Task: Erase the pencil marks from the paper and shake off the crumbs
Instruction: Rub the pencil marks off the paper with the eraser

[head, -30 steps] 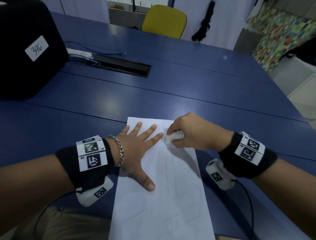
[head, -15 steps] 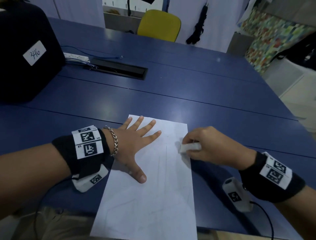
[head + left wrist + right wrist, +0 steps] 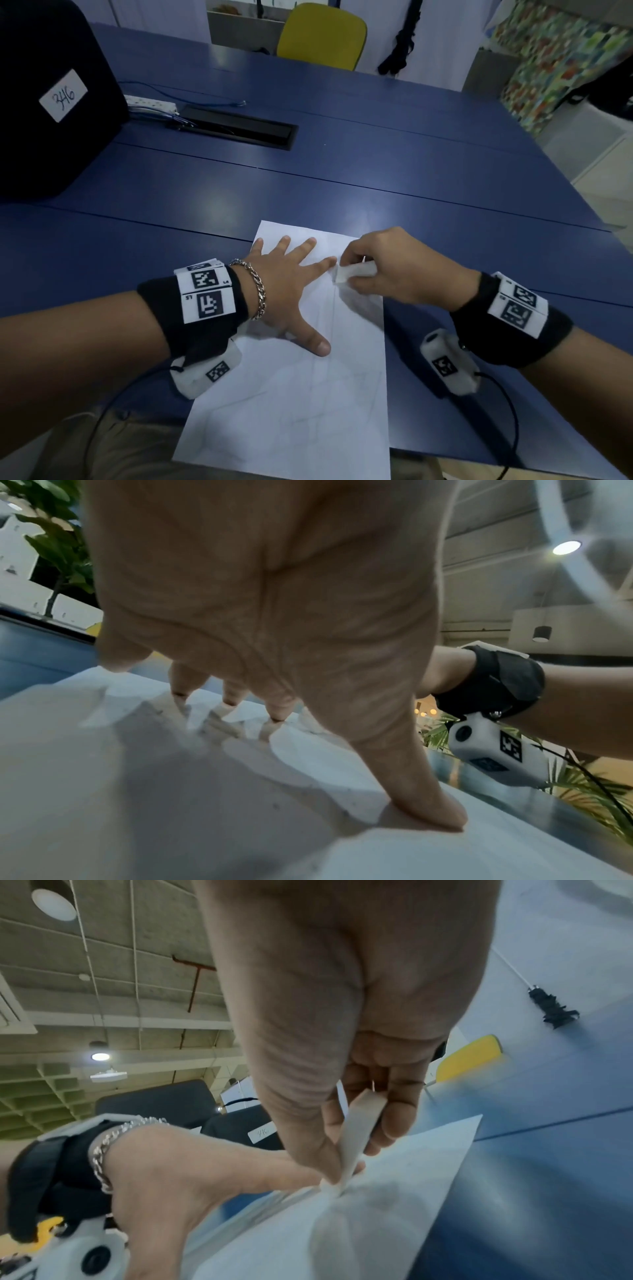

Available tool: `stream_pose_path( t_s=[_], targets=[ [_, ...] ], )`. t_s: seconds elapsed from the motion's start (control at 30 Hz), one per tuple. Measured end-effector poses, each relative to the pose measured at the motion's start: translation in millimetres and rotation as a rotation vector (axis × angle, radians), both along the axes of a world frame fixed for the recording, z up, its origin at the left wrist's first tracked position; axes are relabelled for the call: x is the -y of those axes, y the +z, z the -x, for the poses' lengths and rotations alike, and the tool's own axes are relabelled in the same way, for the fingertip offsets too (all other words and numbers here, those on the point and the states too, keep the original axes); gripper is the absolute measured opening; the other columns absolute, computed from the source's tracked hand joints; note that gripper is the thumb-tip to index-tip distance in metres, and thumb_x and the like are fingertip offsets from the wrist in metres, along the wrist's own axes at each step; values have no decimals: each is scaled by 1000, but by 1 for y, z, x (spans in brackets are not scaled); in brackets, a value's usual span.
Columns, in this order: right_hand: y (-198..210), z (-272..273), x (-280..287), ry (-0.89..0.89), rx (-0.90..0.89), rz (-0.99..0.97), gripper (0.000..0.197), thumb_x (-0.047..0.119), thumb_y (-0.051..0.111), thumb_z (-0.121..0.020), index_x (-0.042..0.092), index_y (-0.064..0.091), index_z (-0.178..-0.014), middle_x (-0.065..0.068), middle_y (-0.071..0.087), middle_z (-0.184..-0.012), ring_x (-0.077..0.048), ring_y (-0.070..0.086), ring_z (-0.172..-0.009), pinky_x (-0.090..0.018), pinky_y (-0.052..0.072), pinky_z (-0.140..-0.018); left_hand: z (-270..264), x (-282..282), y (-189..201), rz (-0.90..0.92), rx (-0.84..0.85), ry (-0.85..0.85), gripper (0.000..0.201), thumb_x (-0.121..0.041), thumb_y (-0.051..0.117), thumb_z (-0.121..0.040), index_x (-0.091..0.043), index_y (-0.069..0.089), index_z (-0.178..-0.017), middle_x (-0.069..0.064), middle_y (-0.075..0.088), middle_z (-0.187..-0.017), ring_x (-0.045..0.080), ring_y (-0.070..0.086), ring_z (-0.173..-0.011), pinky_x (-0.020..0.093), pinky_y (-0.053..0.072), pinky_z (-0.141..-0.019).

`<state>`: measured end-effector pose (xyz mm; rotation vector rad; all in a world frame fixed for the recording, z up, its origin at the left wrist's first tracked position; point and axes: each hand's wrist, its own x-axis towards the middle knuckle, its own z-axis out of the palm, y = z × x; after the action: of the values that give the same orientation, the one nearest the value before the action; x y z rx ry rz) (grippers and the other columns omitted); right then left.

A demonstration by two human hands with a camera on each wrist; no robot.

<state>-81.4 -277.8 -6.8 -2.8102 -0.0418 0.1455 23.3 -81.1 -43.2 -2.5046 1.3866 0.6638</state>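
Blue table (image 3: 376, 178); paper's (image 3: 291, 394) near edge cut off, pencil marks faint

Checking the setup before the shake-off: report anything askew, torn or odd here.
One thing: the white paper sheet lies skewed, its near end overhanging the blue table. No tears show. The left hand presses it flat; the right hand pinches the white eraser.

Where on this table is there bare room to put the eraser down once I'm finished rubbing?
Bare blue table lies beyond the paper, between its far edge and the black cable tray, and to the right of the right hand. It is crowded on the paper's top, where the left hand presses flat beside the eraser.
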Motion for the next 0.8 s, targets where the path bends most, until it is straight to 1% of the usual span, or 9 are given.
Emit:
stream_pose_path(
  t_s=[0.07,0.2,0.3,0.37,0.4,0.53,0.6,0.7,0.8],
  targets=[
    [-3,-2,-2,-1,5,6,24,33,70,-83,29,76,-107,12,74,-94,-8,65,-83,-33,57,-77,-2,0,-2,-6,-24,29,152,-106,60,-44,-51,-27,-156,-7,-30,-171,35,-20,-159,68,-1,-125],
    [1,6,-9,152,-127,-8,37,54,63,-79,34,77,-106,15,74,-96,-6,65,-84,-26,53,-76,-2,-2,-7,-12,-30,49,155,-108,59,-40,-53,-32,-153,-11,-35,-168,36,-24,-158,72,1,-123],
    [2,-7,-3,125,-81,34,30,41,72,-82,32,78,-110,12,74,-98,-8,64,-85,-26,52,-76,-1,-2,-5,-15,-38,55,154,-106,60,-43,-53,-33,-153,-10,-36,-168,36,-26,-157,72,0,-123],
    [2,-12,1,76,-17,53,30,30,73,-83,28,78,-112,9,74,-100,-12,65,-89,-27,52,-78,-1,-2,-4,-21,-47,63,153,-106,61,-43,-53,-34,-152,-10,-36,-168,38,-28,-156,73,-2,-122],
    [2,-11,0,70,-14,53,29,30,73,-83,28,78,-112,9,73,-99,-12,65,-89,-27,52,-78,0,-1,-4,-23,-48,67,154,-106,61,-42,-54,-34,-151,-11,-37,-167,39,-28,-156,74,-2,-121],
    [7,1,-13,217,-168,25,24,36,70,-82,35,78,-104,12,71,-95,-8,63,-84,-24,51,-73,-1,-1,-5,-36,-36,71,155,-108,59,-39,-54,-34,-151,-10,-38,-167,43,-28,-155,75,1,-120],
    [9,-7,-9,177,-155,60,25,36,71,-82,35,77,-106,12,69,-95,-8,62,-84,-26,52,-74,-2,0,-5,-41,-36,67,155,-108,58,-39,-54,-34,-151,-9,-38,-167,44,-28,-155,76,0,-120],
    [6,-16,-1,90,-59,86,32,33,70,-81,29,76,-112,10,71,-99,-15,65,-91,-35,55,-79,-2,0,-6,-37,-42,67,155,-109,58,-37,-55,-35,-150,-9,-38,-167,44,-28,-155,76,0,-120],
    [6,-4,-14,192,-114,83,37,48,58,-77,30,76,-104,9,71,-97,-12,64,-86,-35,55,-75,-2,-1,-8,-35,-34,72,155,-109,57,-37,-54,-33,-151,-9,-38,-167,44,-28,-155,75,-1,-120]
  ],
)
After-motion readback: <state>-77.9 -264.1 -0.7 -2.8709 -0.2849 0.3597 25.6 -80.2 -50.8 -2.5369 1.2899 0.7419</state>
